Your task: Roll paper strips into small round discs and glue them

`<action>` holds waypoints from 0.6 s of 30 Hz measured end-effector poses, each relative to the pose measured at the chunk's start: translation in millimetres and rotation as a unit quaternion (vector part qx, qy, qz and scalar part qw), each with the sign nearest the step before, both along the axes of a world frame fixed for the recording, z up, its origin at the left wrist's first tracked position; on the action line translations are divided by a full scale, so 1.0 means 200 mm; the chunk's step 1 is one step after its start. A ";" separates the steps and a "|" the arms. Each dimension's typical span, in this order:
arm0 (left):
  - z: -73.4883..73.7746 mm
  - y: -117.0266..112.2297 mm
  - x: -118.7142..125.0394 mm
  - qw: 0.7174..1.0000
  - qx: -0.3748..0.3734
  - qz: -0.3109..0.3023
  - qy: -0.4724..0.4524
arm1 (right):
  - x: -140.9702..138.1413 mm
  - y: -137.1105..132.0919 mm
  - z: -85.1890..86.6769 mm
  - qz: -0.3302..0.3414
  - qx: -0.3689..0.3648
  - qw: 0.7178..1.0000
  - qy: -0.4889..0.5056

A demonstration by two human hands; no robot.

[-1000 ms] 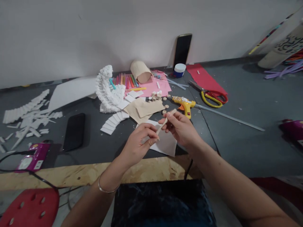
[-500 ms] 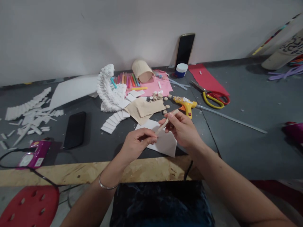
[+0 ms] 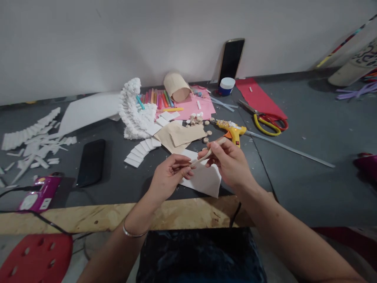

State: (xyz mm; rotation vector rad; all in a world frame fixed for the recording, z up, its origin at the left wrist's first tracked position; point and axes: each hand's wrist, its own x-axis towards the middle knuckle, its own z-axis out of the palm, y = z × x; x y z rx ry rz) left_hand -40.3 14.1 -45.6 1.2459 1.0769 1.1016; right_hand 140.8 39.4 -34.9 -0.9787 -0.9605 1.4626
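My right hand (image 3: 226, 163) pinches a slim beige stick (image 3: 207, 153) between thumb and fingers, above a white sheet (image 3: 203, 181). The stick's lower tip rests in the curled fingers of my left hand (image 3: 171, 177). Just beyond my hands lie a folded beige paper (image 3: 179, 135) and small wooden discs (image 3: 196, 120). A yellow glue gun (image 3: 232, 131) sits close past my right hand. To the left of my hands is a curved row of white foam squares (image 3: 138, 153).
A white foam sculpture (image 3: 135, 114), pink paper with coloured sticks (image 3: 197, 108), and a beige roll (image 3: 176, 87) stand at the back. Scissors (image 3: 266, 124) and a metal ruler (image 3: 290, 148) lie right. A black phone (image 3: 91, 163) and white foam scraps (image 3: 32, 141) lie left. Plywood forms the near edge (image 3: 118, 218).
The stick has tilted flatter, its upper end swinging right. My left hand has moved slightly left with its fingers more curled. The whole scene has shifted slightly in view.
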 end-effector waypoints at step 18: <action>-0.04 0.03 -0.02 0.985 0.005 0.106 0.135 | -0.09 -0.17 -0.10 0.111 0.136 0.952 -0.253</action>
